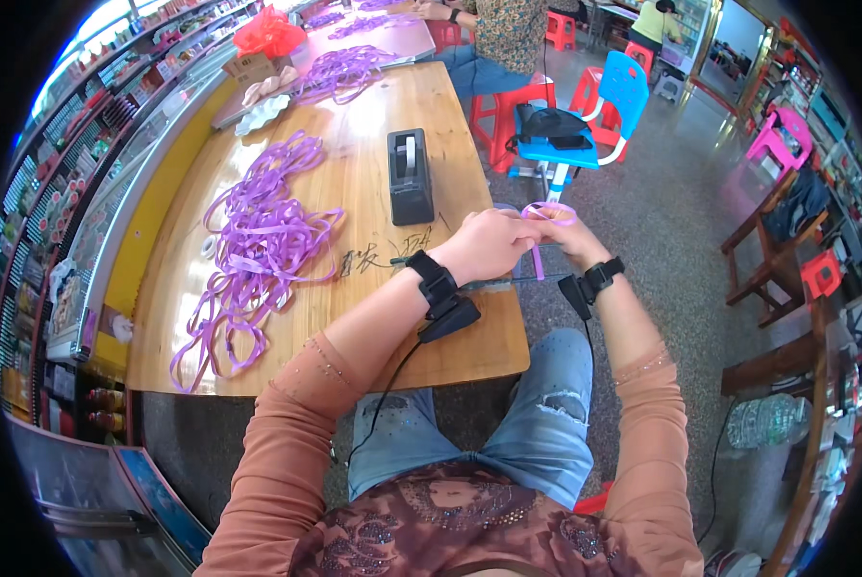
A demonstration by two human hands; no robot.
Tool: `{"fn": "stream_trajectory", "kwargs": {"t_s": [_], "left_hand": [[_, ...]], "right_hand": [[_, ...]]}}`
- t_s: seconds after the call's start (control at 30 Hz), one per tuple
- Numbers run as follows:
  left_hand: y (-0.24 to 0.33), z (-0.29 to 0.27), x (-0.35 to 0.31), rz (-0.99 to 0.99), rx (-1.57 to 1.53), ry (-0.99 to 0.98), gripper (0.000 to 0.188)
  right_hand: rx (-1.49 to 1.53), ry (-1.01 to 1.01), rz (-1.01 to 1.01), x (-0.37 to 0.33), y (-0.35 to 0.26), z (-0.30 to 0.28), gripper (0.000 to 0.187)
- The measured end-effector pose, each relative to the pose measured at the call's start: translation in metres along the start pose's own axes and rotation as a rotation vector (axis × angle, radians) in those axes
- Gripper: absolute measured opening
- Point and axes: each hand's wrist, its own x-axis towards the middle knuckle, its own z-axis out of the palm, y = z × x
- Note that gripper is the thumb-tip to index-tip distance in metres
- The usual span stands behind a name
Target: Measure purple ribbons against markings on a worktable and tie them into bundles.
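Observation:
Just past the table's right edge, my left hand (488,246) and my right hand (575,240) meet with their fingers closed on a purple ribbon (555,220). The ribbon curves in a loop above the fingers, and a short tail hangs below them. My fingertips partly hide where it is pinched. A black tape dispenser (412,205) stands on the table beyond my left hand. Left of it lies a tangled heap of similar purple ribbons (262,240). Each wrist wears a black band with a small device.
The wooden table (354,337) carries dark scrawled marks near my left forearm. Farther off are more purple ribbons (339,72), a red plastic bag (269,34) and a seated person (508,43). A blue chair (625,91) stands ahead right; stocked shelves line the left.

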Motion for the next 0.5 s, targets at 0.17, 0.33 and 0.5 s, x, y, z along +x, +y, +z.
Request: {"fn": "stream_trajectory", "kwargs": {"t_s": [0.17,0.33,0.5], "left_hand": [[-0.007,0.002,-0.003,-0.062,0.134,-0.099,0.023],[-0.001,0.005,0.001,-0.131,0.143,-0.141,0.025],[-0.001,0.005,-0.001,-0.212,0.226,-0.181,0.027]], "right_hand": [[0.031,-0.013,0.199,-0.022,0.016,0.009,0.018],[0.295,0.045,0.455,-0.062,0.063,0.019,0.026],[0.205,0.059,0.562,-0.093,0.054,0.042,0.033]]}}
